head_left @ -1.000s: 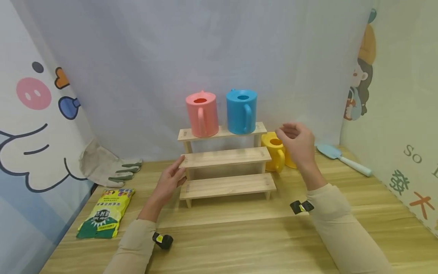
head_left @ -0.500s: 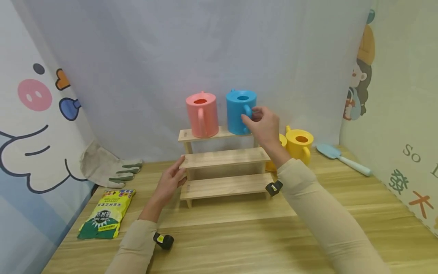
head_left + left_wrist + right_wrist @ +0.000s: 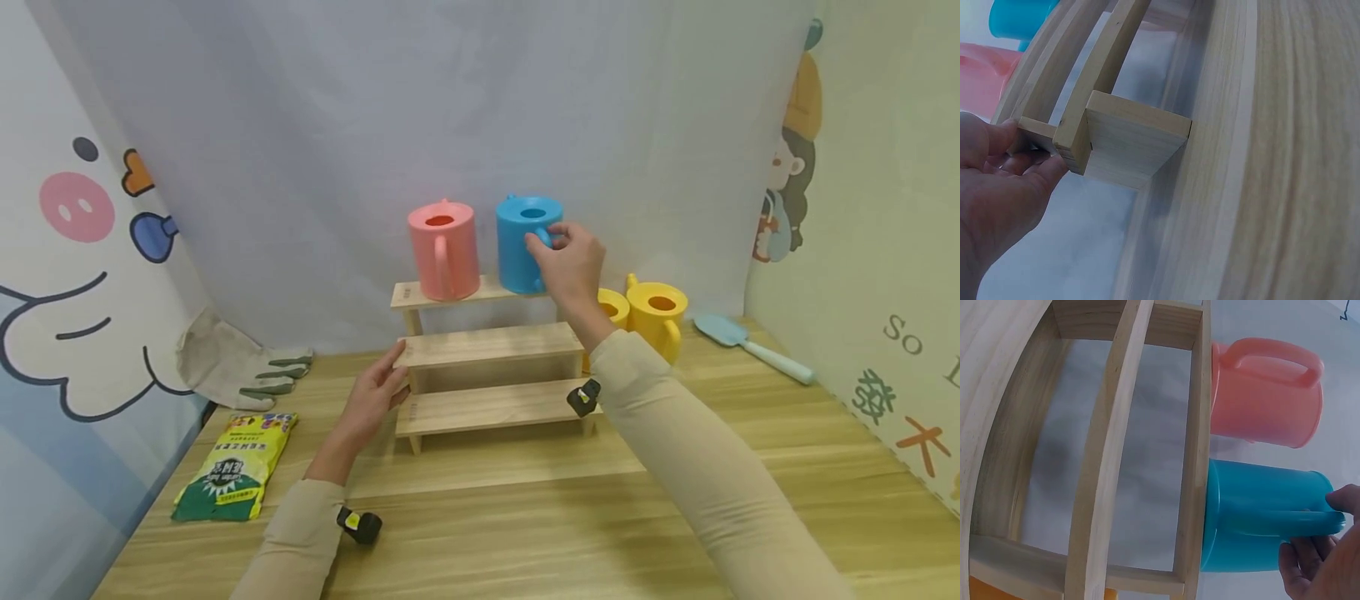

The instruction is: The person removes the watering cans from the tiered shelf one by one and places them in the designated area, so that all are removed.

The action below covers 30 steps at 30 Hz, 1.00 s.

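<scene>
Brought right hand to blue watering can, upper centre, apparently clamping fingers round handle, shifting work there; kept left hand gripping rack.

pale backdrop (lightly creased) | wood-grain tabletop | cartoon-printed left wall

Wooden shelf bearing pink jug, blue jug

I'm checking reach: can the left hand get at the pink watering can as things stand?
Probably yes, after letting go: the left hand grips the left end of the wooden rack, and nothing visible blocks the pink watering can.
</scene>
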Tool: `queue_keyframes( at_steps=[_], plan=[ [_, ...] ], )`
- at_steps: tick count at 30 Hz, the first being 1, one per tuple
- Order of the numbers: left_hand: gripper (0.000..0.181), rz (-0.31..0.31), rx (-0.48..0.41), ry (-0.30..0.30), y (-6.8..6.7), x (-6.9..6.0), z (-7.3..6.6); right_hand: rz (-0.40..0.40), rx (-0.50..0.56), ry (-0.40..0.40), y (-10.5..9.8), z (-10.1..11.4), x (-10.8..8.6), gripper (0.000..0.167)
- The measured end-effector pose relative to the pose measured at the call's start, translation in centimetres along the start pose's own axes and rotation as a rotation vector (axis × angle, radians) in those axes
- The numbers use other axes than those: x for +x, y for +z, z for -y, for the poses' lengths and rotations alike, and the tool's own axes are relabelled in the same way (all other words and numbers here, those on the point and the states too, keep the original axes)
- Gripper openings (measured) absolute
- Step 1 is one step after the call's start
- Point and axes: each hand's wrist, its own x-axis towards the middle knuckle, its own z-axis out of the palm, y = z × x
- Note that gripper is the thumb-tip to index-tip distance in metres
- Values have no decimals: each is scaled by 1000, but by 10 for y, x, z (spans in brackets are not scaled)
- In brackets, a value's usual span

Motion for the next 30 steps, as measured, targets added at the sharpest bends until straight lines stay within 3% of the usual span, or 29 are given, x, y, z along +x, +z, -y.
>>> queue_keyframes(
  at_steps=[11,21,30],
  plan=[
    [56,-1,10,1,0,1,0,-63,7,34,2,1,1,24],
    [55,-2,12,-1,0,1,0,-55,11,76,-2,1,1,25],
    [56,3,-6,3,0,0,0,-34,20,64,-17,3,2,25]
  ],
)
